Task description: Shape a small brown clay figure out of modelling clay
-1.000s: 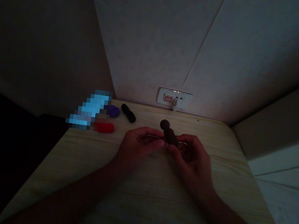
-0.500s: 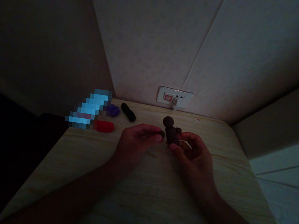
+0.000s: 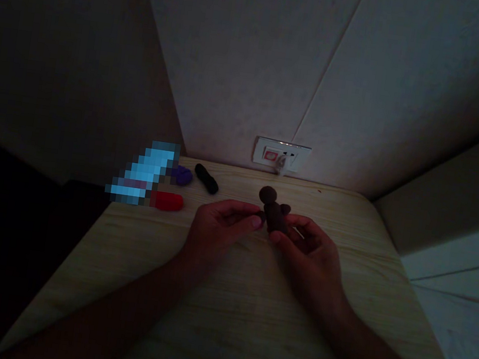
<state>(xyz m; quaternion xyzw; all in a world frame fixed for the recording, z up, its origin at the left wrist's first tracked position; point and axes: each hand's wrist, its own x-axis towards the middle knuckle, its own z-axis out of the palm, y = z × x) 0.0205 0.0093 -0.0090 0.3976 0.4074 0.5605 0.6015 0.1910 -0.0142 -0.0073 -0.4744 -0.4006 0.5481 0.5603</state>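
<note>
A dark brown clay figure with a round head and a thick body tilts slightly left above the table. My right hand is closed round its lower body, thumb in front. A small brown lump sticks out on the figure's right side. Between the thumb and fingers of my left hand is a small brown clay piece, partly hidden by the fingertips. This piece is at the figure's left side, seemingly touching it; the dim light makes the contact hard to judge.
On the wooden table, a black clay roll, a purple clay lump and a red clay piece lie at the back left, beside a blurred-out bright blue object. A wall socket with a plug is behind.
The figure has tilted a little more and shifted slightly left. The gap between it and the small piece in my left hand has closed.
</note>
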